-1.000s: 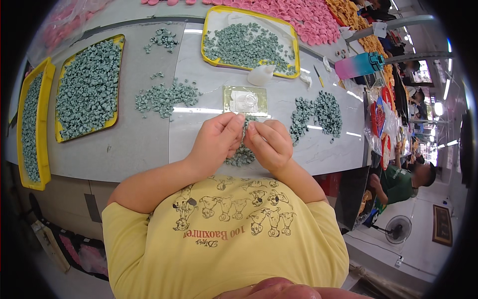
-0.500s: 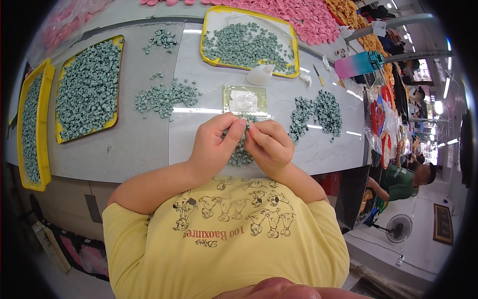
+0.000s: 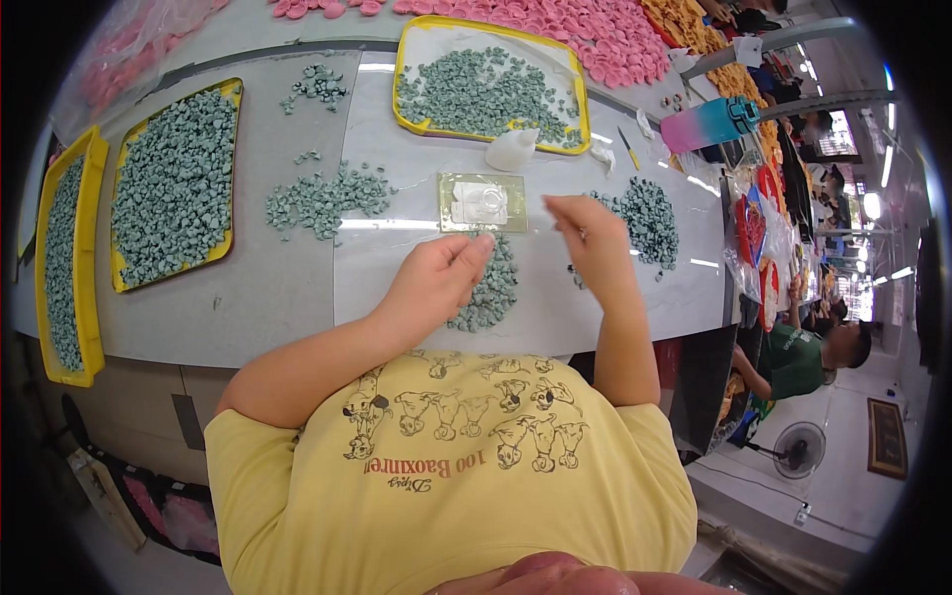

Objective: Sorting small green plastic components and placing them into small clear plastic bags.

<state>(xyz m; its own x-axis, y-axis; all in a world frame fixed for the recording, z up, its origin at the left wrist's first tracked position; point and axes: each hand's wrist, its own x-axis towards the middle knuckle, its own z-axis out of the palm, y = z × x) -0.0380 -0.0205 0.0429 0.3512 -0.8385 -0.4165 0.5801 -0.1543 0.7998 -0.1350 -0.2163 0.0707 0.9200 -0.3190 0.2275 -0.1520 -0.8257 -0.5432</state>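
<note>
My left hand (image 3: 441, 273) is closed in a pinch above the left side of a small pile of grey-green pieces (image 3: 493, 296) near the table's front edge. Whatever its fingertips hold, if anything, is too small to name. To the right, my right hand (image 3: 597, 243) is raised in front of another pile of these pieces (image 3: 650, 223), partly covering it. Its bent fingers are apart and slightly blurred. Just beyond my hands lies a clear greenish plate (image 3: 518, 210) with a white paper (image 3: 480, 202) on it. A white squeeze bottle (image 3: 513, 149) rests behind that.
Yellow trays of green pieces stand at the far side (image 3: 578, 109), at left (image 3: 236, 149) and at the left edge (image 3: 91, 258). A loose pile (image 3: 327, 201) lies left of centre. A knife (image 3: 629, 147) and a pink-and-blue bottle (image 3: 709, 126) are at right; pink pieces (image 3: 595, 45) lie beyond.
My hands have parted. The right has moved right and slightly up, its fingers opening, toward the right pile. My left hand stays nearly in place, still pinched.
</note>
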